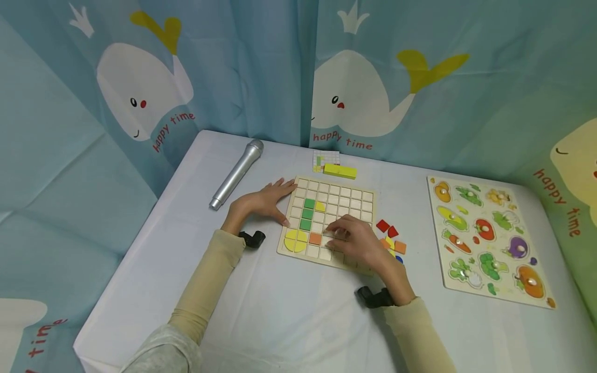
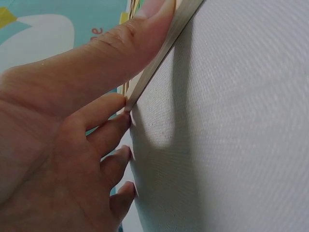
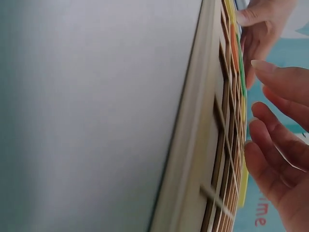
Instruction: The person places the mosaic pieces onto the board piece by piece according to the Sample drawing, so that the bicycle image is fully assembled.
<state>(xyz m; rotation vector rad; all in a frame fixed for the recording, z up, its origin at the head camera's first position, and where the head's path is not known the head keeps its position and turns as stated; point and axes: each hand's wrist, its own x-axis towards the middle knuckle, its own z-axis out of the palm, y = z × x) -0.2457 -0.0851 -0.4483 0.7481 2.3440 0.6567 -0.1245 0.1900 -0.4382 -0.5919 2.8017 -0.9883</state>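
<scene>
A wooden grid board (image 1: 333, 188) lies on the table with green squares (image 1: 307, 213), yellow quarter pieces forming a circle (image 1: 295, 241), one more yellow quarter (image 1: 320, 206) and an orange square (image 1: 315, 239) set in its cells. Along the board's left edge rests my left hand (image 1: 261, 202), thumb and fingers spread; in the left wrist view the thumb (image 2: 145, 29) presses on the rim. Over the middle of the board is my right hand (image 1: 356, 241). Its thumb and fingertips stand apart in the right wrist view, with nothing between them, beside the grid.
Right of the board lie loose red (image 1: 383, 225), orange (image 1: 400, 247), yellow and blue pieces. Behind it are a pattern card (image 1: 326, 157) and a yellow block (image 1: 340, 171). A silver microphone (image 1: 237, 175) lies left, a vegetable puzzle board (image 1: 485, 241) right. Curtains hang behind the table.
</scene>
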